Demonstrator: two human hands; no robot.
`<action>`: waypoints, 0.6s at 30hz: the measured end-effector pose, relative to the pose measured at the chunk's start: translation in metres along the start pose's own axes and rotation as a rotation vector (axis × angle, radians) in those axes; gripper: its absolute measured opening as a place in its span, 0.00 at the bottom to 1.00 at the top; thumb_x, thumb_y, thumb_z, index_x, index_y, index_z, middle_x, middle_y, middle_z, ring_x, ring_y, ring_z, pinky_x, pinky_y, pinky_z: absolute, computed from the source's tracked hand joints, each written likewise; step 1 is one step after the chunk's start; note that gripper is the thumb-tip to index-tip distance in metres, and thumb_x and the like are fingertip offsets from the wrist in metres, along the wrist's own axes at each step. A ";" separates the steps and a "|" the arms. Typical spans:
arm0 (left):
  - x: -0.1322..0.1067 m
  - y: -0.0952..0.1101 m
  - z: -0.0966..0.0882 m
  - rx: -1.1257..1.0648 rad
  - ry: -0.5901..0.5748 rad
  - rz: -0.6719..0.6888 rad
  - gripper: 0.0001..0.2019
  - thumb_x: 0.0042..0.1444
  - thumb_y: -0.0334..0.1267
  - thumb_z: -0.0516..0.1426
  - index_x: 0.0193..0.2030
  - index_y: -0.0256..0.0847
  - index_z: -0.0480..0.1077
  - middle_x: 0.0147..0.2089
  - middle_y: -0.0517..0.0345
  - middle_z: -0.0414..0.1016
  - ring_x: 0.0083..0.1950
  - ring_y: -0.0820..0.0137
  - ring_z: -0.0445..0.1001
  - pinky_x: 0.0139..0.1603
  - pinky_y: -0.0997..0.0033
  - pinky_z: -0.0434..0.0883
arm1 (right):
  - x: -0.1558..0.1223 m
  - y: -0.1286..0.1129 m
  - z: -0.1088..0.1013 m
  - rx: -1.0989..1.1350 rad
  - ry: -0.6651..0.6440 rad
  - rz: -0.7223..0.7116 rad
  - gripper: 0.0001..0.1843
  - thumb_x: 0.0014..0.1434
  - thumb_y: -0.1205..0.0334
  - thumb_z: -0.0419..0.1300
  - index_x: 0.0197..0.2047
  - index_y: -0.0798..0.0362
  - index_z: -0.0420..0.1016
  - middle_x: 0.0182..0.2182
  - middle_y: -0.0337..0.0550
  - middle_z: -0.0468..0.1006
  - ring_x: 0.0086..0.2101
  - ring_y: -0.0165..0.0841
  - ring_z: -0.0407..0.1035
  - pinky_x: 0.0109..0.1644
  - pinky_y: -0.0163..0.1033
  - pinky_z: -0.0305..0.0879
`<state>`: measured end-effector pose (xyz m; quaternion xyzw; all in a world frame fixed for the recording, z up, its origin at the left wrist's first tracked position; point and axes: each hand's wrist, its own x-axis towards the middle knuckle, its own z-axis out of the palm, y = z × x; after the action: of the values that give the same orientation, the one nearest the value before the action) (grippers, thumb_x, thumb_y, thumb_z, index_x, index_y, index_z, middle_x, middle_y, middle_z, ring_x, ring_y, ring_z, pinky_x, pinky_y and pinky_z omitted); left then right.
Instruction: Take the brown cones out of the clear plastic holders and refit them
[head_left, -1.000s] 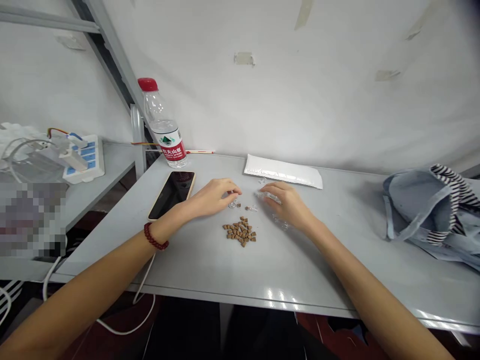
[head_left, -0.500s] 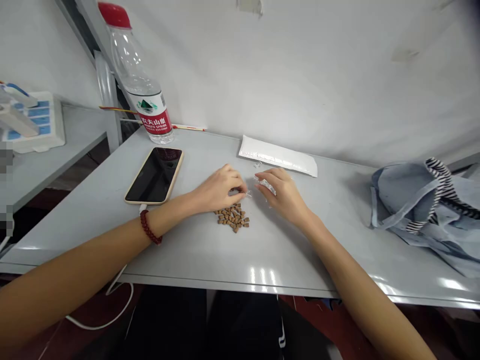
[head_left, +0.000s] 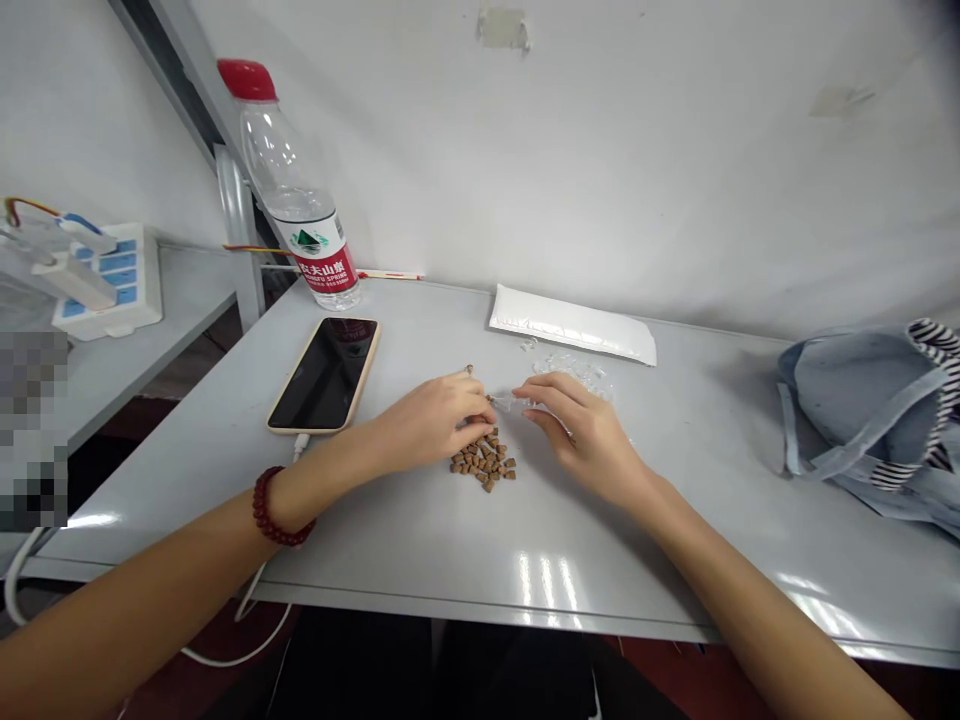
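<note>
While left fingers (head_left: pixel 471 412) are pressed together, a clear piece (head_left: pixel 516 403) is pinched by right fingers (head_left: pixel 546 388). The pile (head_left: pixel 484 463) beside may be brushed apart.

Both arms are bare and stretched forward, and they come together toward the middle. The left forearm (head_left: pixel 187 580) enters from the lower left corner and rises to the right; the right forearm (head_left: pixel 739 595) enters from the lower right corner and rises to the left. The left hand (head_left: pixel 431 420) is palm down with its back to the camera, the fingers curled under and the fingertips gathered in a pinch on its right side. The right hand (head_left: pixel 589 435) is also palm down. Its fingers are more stretched, and the thumb and index finger meet in a pinch. The two pinches point at each other and are very near, almost touching.
</note>
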<state>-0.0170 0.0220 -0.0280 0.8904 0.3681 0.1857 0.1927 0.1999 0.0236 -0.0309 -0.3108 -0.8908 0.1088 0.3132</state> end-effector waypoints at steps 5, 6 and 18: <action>0.001 0.007 -0.004 -0.082 0.080 -0.112 0.06 0.58 0.35 0.56 0.32 0.37 0.73 0.28 0.59 0.73 0.30 0.72 0.68 0.35 0.72 0.65 | -0.001 -0.005 0.003 0.064 -0.026 0.005 0.15 0.63 0.73 0.48 0.50 0.54 0.68 0.42 0.51 0.73 0.38 0.34 0.70 0.39 0.41 0.71; 0.000 0.010 -0.005 -0.140 0.122 -0.165 0.06 0.58 0.36 0.57 0.32 0.37 0.73 0.25 0.60 0.72 0.27 0.74 0.67 0.32 0.73 0.64 | -0.001 -0.006 0.003 0.077 -0.025 0.006 0.15 0.63 0.73 0.48 0.50 0.55 0.68 0.42 0.50 0.72 0.38 0.34 0.70 0.39 0.40 0.71; 0.000 0.020 -0.003 -0.409 0.374 -0.144 0.06 0.50 0.34 0.63 0.28 0.36 0.70 0.30 0.60 0.72 0.30 0.76 0.70 0.31 0.79 0.71 | 0.003 -0.016 -0.001 0.235 -0.008 0.033 0.12 0.61 0.74 0.53 0.46 0.55 0.71 0.40 0.47 0.74 0.36 0.30 0.69 0.38 0.38 0.69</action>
<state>-0.0066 0.0093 -0.0157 0.7549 0.4145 0.4028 0.3099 0.1914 0.0129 -0.0227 -0.2863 -0.8678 0.2190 0.3422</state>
